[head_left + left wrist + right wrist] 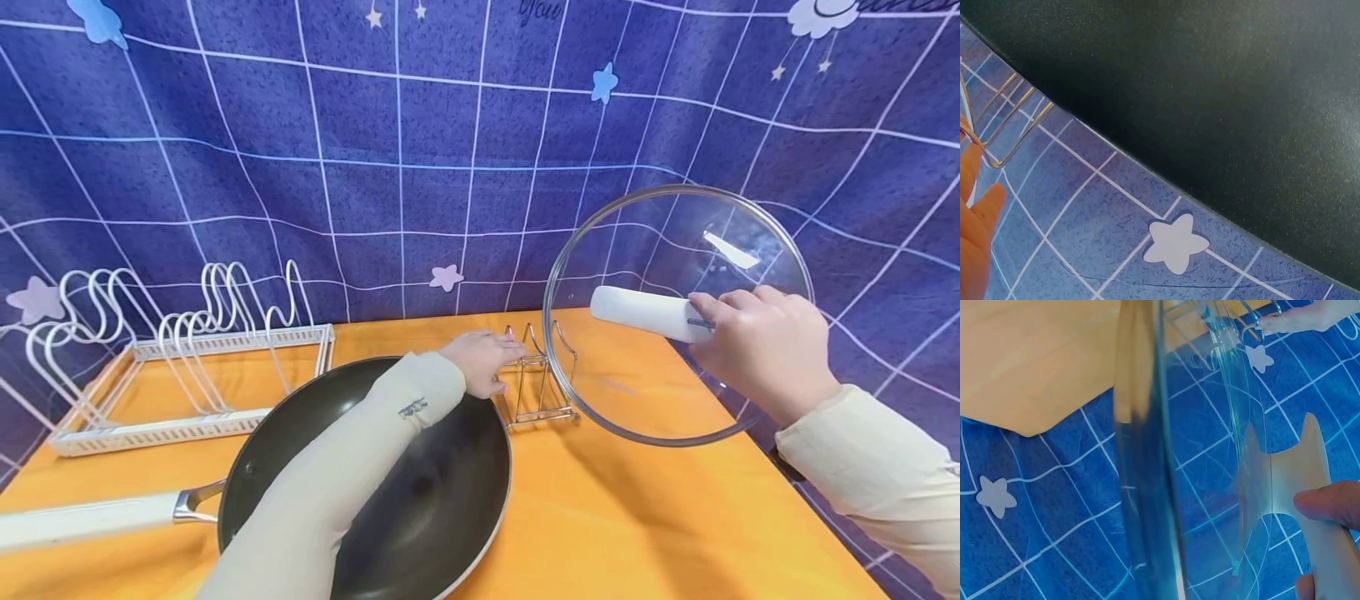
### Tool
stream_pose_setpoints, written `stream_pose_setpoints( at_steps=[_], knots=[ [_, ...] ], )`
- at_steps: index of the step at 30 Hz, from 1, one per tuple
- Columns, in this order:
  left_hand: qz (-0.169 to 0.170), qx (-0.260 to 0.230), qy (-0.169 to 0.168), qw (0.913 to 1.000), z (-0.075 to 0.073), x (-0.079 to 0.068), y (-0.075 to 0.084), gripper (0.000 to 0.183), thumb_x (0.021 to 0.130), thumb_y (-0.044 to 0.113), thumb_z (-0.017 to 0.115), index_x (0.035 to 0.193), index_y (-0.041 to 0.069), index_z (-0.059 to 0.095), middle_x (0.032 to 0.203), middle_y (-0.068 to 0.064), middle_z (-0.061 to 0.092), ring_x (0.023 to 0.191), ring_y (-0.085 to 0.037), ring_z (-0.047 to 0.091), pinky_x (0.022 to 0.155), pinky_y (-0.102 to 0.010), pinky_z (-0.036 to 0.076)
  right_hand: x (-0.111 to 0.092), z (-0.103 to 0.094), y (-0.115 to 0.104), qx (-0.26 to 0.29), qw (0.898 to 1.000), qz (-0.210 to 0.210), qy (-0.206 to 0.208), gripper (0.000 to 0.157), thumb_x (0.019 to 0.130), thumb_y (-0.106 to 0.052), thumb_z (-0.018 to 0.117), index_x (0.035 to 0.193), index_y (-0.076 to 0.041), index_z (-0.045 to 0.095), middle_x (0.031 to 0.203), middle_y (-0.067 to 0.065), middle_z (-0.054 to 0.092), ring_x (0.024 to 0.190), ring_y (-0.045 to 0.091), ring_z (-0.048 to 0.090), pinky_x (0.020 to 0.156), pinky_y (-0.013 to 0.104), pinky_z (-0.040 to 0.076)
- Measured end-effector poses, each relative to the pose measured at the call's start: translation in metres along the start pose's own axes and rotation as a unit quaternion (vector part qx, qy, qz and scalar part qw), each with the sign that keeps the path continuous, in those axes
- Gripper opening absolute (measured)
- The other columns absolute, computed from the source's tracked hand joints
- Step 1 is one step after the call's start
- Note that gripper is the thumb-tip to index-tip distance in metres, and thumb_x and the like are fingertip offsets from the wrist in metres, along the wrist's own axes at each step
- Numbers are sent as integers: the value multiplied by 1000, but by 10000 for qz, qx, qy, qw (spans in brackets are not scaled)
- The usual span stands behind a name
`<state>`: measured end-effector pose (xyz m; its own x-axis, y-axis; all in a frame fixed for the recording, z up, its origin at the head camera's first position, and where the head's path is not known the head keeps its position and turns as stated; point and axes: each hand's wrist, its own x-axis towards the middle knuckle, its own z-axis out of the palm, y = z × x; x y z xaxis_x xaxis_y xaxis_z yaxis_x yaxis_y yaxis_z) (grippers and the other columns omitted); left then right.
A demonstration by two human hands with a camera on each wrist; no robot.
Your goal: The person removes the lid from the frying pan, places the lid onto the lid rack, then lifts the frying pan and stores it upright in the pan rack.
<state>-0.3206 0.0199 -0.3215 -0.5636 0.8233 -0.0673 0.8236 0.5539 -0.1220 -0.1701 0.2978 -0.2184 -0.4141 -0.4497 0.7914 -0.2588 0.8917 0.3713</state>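
Plainly, glass lid [637,392] — in the right hand [772,346].

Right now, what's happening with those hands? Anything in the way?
Right hand holds glass lid aloft by white handle. Left hand at wire rack. Possible obstacle: dark pan under left sleeve.

Head pic's bright, w/ white shine on the lid [660,258] & soft shadows on the table [637,517]. Wrist pics: dimmer, bluer, a bit fuzzy.
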Motion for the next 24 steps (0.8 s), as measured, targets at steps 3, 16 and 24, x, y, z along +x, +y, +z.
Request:
stream_pose_setpoints(
  at_steps=[3,16,24],
  knots=[
    [-37,-93,16,9999,1,-1,0,64,90,34,63,146,14,40,150,-1,37,141,-17,27,116,-39,17,0,4,-2,15,10000,-37,90,38,58,-11,65,93,-2,74,63,13,62,48,33,46,37,40,28],
    [-79,-229,38,9997,-1,-1,1,64,87,33,64,145,13,42,149,-1,40,140,-18,29,115,-40,19,-1,8,-4,-29,10000,-4,92,41,55,-10,69,94,-1,74,64,14,63,49,33,48,39,41,31],
    [-47,-282,145,9995,-2,-2,2,68,83,40,60,143,12,45,147,-2,42,139,-19,31,114,-42,22,-2,15,-12,3,9999,17,171,38,64,-9,54,94,1,73,60,14,60,47,33,43,37,38,26]
  ],
)
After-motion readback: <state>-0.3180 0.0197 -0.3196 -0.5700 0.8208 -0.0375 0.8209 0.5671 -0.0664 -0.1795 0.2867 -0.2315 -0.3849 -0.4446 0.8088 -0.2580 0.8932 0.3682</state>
